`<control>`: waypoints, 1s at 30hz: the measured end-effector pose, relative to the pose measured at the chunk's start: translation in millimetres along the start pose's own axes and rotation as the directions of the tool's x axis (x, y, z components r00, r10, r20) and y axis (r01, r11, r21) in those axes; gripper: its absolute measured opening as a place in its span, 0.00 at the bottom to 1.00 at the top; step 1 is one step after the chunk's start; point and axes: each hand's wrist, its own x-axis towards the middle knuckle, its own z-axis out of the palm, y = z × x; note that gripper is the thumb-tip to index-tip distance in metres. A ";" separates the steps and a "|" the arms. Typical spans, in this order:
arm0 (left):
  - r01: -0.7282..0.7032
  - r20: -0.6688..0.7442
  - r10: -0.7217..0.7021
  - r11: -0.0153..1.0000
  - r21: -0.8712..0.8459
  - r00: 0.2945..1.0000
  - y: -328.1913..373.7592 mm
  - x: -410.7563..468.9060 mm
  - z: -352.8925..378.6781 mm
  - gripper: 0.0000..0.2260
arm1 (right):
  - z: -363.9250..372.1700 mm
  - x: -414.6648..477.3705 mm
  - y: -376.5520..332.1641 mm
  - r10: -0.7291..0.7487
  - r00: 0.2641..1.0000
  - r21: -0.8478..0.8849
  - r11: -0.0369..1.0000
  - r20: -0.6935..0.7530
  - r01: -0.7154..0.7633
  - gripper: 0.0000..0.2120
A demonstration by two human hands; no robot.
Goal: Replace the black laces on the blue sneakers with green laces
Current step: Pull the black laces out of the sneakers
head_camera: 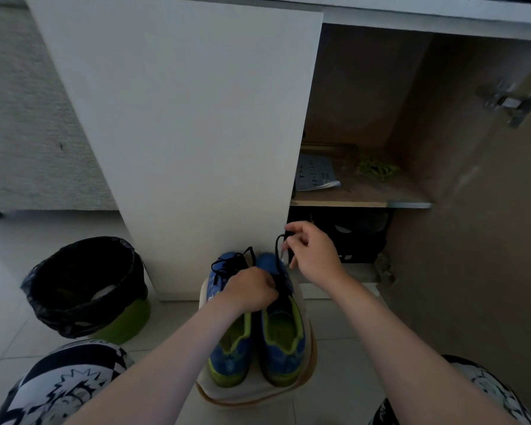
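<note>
A person's right hand (311,251) pinches a black lace (278,250) drawn up from one blue sneaker (284,348). The left hand (249,291), its grip closed over the shoe's lacing, steadies it on a low stool (252,394). Pulling in line with each eyelet should free the lace cleanly. The green laces (376,170) lie on the cabinet shelf (365,194).

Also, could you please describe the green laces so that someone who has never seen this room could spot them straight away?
Find the white cabinet, whose right-hand door stands open. On the wooden shelf inside, right of a grey booklet, lies a loose tangle of green laces. It is the only bright yellow-green thing on that shelf.
</note>
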 end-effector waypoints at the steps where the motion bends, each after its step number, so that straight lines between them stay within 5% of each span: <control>1: 0.034 0.062 -0.027 0.992 -0.118 0.998 2.1 0.4 -2.1 0.10 | 1.4 1.1 4.3 0.045 0.998 -0.032 0.999 0.051 -0.043 0.12; 5: 0.191 0.115 -0.153 0.782 -0.593 0.982 13.7 -7.1 -16.9 0.07 | 5.8 2.2 22.0 0.151 0.962 -0.320 0.945 0.230 -0.072 0.13; 10: 0.075 0.001 -0.130 0.570 -0.818 0.992 9.1 -5.2 -37.6 0.11 | 6.2 -12.0 29.6 0.216 0.867 -0.465 0.885 0.450 0.020 0.04; 13: -0.038 -0.144 -0.188 0.479 -0.877 0.971 9.6 -6.1 -49.7 0.09 | 8.0 -14.1 30.4 0.169 0.902 -0.397 0.918 0.398 0.003 0.03; 16: -0.042 -0.377 -0.247 0.788 -0.614 0.893 -8.3 -5.1 -57.4 0.06 | 4.1 -10.4 23.2 0.196 0.950 -0.234 0.962 0.242 -0.139 0.12; 18: 0.136 -0.394 -0.237 0.954 -0.266 0.888 -21.3 -8.4 -58.9 0.06 | -3.2 -4.6 22.4 0.204 0.973 -0.281 0.945 0.111 -0.167 0.12; 21: 0.321 -0.252 -0.283 0.939 0.122 0.925 -30.3 -13.9 -52.3 0.15 | -14.6 -3.0 27.8 0.293 0.956 -0.452 0.856 0.021 -0.252 0.15; 24: 0.331 -0.240 -0.264 0.893 0.304 0.934 -25.0 -17.5 -40.8 0.22 | -20.4 -10.5 34.4 0.390 0.921 -0.659 0.694 0.004 -0.291 0.19; 27: 0.164 -0.297 -0.048 0.910 0.380 0.954 -17.3 -11.7 -35.5 0.24 | -22.4 -15.3 33.5 0.329 0.944 -0.744 0.621 -0.039 -0.247 0.24; 30: -0.109 -0.183 0.164 0.954 0.278 0.969 -8.0 -5.0 -27.6 0.18 | -17.5 -17.1 27.7 0.175 0.974 -0.689 0.724 0.142 -0.030 0.21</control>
